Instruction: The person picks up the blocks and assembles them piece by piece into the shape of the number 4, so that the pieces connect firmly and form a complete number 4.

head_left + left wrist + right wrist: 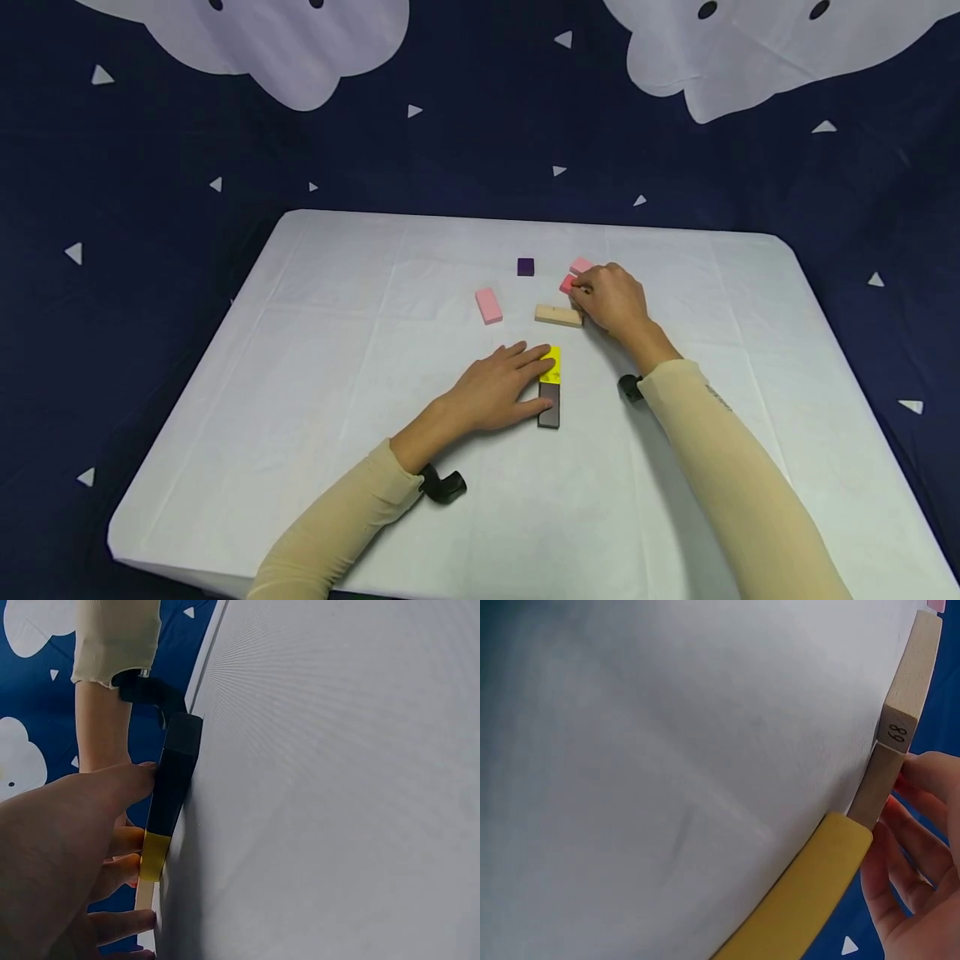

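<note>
My left hand [502,387] lies with fingers extended, touching a yellow block [552,367] and a dark grey block [550,408] set end to end. In the left wrist view, its thumb touches the dark grey block [175,769]. My right hand [611,300] has its fingers curled at a wooden block [877,784], seemingly pinching it. That block stands against the end of a second wooden block [911,675] marked 68. A red-pink block [567,284] sits by the right fingertips, partly hidden. A yellow block [799,900] fills the right wrist view's foreground.
A dark purple cube [526,267] stands toward the back. One light pink block [488,306] lies to the left of the wooden block, and another pink block [581,265] is behind the right hand. White cloth covers the table [337,292]; a dark patterned cloth hangs behind.
</note>
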{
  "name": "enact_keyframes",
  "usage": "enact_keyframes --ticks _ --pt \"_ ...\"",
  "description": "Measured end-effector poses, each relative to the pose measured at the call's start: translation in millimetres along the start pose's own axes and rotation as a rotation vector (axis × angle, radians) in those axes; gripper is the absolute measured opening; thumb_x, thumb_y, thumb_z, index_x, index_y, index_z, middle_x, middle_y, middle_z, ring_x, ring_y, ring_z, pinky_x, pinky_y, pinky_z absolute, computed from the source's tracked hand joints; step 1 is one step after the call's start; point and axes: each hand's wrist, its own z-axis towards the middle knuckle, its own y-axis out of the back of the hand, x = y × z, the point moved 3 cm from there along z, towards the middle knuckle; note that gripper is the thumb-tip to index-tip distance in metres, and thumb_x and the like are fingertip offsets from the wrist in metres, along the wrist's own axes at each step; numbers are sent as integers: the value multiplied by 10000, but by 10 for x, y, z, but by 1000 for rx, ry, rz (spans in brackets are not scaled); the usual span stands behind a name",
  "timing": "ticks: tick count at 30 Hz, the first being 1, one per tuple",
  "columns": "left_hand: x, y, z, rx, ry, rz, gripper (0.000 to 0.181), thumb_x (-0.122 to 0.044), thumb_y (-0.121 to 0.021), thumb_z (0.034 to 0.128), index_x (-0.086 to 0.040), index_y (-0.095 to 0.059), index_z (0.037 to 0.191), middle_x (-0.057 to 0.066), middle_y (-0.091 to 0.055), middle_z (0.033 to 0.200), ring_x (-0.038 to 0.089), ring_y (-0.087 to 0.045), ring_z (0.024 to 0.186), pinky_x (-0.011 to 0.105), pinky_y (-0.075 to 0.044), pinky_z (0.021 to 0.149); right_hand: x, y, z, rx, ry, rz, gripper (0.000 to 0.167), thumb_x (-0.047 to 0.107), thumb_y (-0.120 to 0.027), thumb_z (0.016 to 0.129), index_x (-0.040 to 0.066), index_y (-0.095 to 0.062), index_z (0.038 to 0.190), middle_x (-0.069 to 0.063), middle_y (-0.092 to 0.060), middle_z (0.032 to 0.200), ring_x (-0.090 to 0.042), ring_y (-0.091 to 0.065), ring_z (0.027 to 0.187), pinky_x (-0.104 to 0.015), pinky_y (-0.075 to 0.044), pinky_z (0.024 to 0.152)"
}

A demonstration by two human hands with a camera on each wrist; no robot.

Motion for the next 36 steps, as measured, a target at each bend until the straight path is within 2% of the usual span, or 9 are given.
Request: enact_keyframes --ticks 8,15,22,29,36 --pt "-1 5 -2 8 14 -13 663 -632 -426 929 -251 -417 1471 -85 -266 1553 218 -270 1401 471 -369 1029 -19 12 -2 -13 7 -3 258 271 -665 902 91 -751 1066 -95 -685 1028 -255 -558 937 -482 -477 804" --pt "6 1 -2 1 16 -21 663 -637 -422 928 -258 -416 1471 -93 -265 1553 217 -270 1401 503 -412 980 -9 42 -22 -62 85 -7 253 278 -666 899 91 -753 1044 -112 -691 1030 -264 -571 964 -488 -489 785" --pt "9 -28 5 -1 12 -26 665 -637 -419 929 -252 -416 1472 -89 -270 1551 216 -265 1403 474 -354 1040 9 62 -47 -62 101 11 270 288 -686 885 120 -751 1086 -96 -695 1055 -264 -575 975 -489 -486 787" --pt "9 -10 1 1 24 -28 663 -643 -418 926 -267 -414 1472 -102 -262 1552 212 -265 1402 515 -422 963 38 89 -72 -80 148 19 240 300 -697 869 143 -764 1037 -46 -704 1022 -240 -583 953 -484 -493 762" --pt "8 -9 5 13 20 -27 663 -637 -420 929 -260 -410 1474 -95 -258 1555 210 -257 1405 492 -377 1015 75 93 -96 -63 172 33 231 303 -707 859 144 -766 1015 -7 -714 1001 -227 -582 963 -481 -493 765"
